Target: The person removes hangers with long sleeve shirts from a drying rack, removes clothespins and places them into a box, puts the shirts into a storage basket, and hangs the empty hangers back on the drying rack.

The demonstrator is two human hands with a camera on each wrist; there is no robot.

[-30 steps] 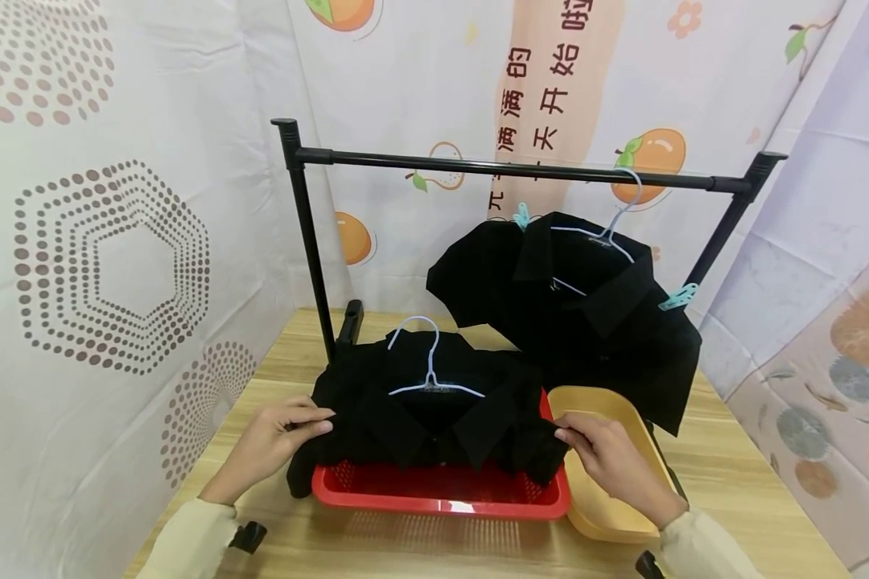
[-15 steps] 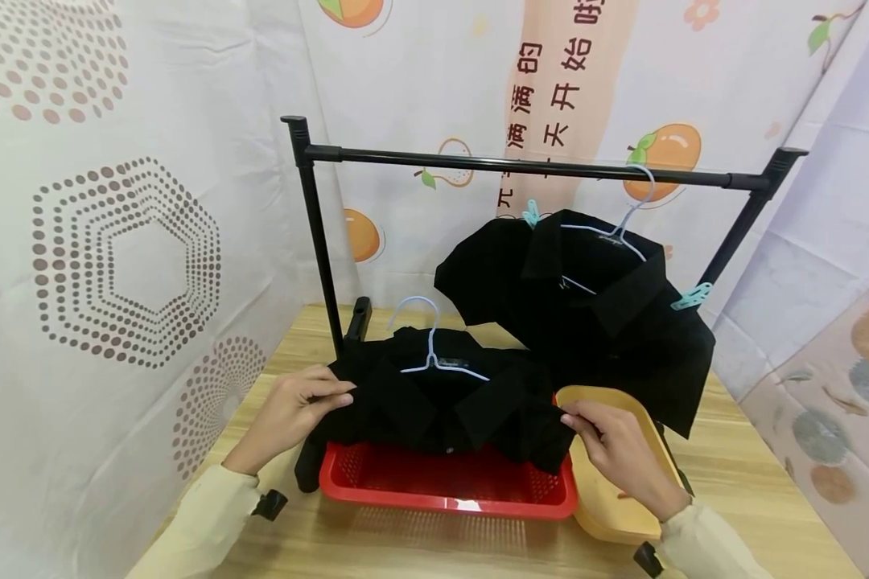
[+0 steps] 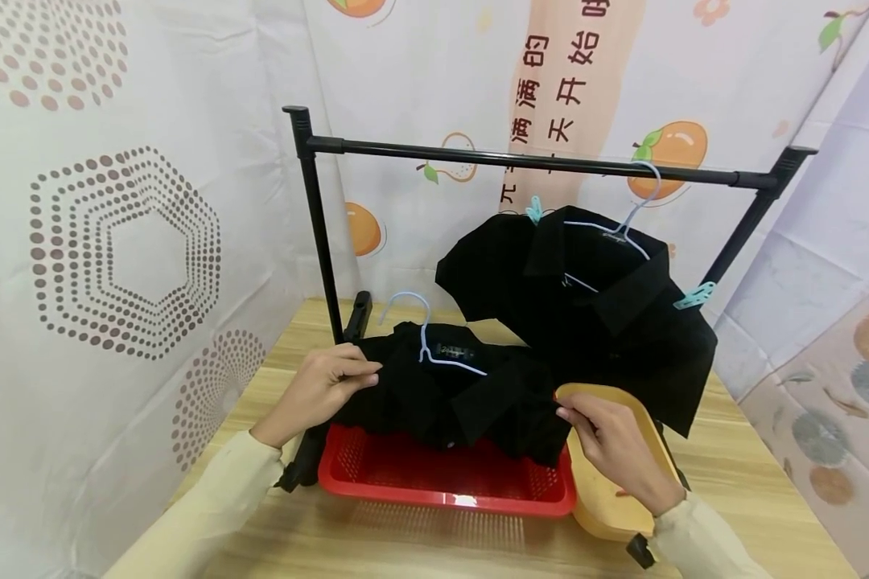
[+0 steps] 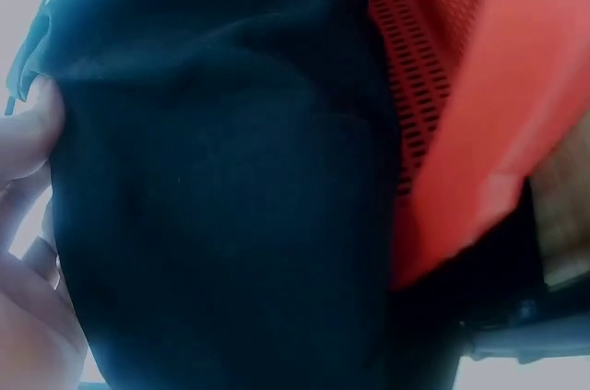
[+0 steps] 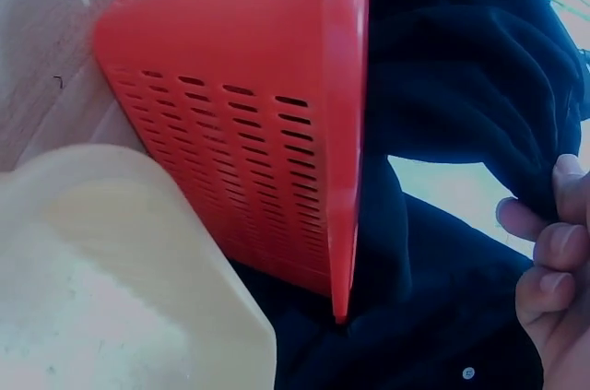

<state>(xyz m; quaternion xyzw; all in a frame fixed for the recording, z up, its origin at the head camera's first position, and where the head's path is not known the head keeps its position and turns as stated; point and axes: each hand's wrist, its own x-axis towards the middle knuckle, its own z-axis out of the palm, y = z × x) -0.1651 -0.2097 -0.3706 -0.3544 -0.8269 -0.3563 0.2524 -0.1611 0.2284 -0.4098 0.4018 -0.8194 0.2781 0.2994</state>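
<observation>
A black collared shirt (image 3: 488,410) lies bunched over the red basket (image 3: 398,490), a pale blue hanger (image 3: 426,334) inside its collar. The hanger's hook sticks up and leans left; its left arm is mostly hidden by cloth. My left hand (image 3: 323,388) pinches the shirt's left shoulder between thumb and fingers. Black cloth (image 4: 221,169) fills most of the left wrist view. On the other side, my right hand (image 3: 614,438) pinches the right shoulder or sleeve; which one I cannot tell. The right wrist view shows this cloth (image 5: 470,76) drawn to the fingertips beside the basket.
Behind stands a black rack (image 3: 536,159). From its bar hangs another black shirt (image 3: 586,330) on a pale blue hanger (image 3: 626,229), with a teal clip (image 3: 534,210) and a second clip (image 3: 695,295) at its shoulders. A yellow tray (image 3: 608,523) sits right of the basket.
My left hand has moved up and to the right with the shirt's left shoulder. The held hanger has tipped left, its left arm now covered. My right hand keeps its pinch, nearly still.
</observation>
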